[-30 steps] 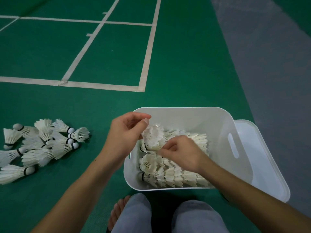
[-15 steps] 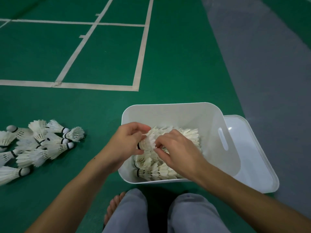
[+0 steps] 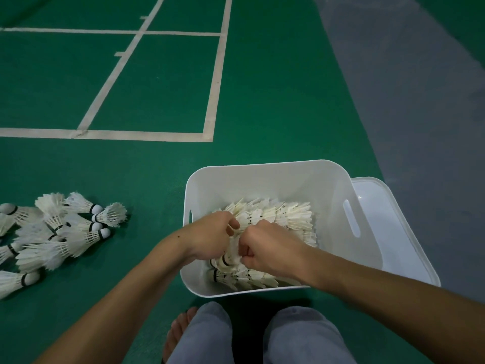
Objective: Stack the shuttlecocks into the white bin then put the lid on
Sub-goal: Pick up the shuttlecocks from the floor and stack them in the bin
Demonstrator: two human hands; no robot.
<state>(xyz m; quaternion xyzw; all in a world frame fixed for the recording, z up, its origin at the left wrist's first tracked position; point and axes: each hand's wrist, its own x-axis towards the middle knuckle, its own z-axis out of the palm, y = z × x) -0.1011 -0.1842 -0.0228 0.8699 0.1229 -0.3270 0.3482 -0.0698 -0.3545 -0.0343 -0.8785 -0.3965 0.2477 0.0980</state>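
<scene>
Both my left hand [image 3: 212, 239] and right hand [image 3: 267, 248] were curled around a shuttlecock [image 3: 232, 254] inside the white bin [image 3: 262, 174], seating it mid-stack; the loose pile [image 3: 52, 232] at nine o'clock seemingly came next.

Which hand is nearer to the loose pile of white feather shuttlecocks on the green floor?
Left. The left hand is at the white plastic bin's left wall, on the side facing the pile; the right hand is farther inside the bin.
</scene>
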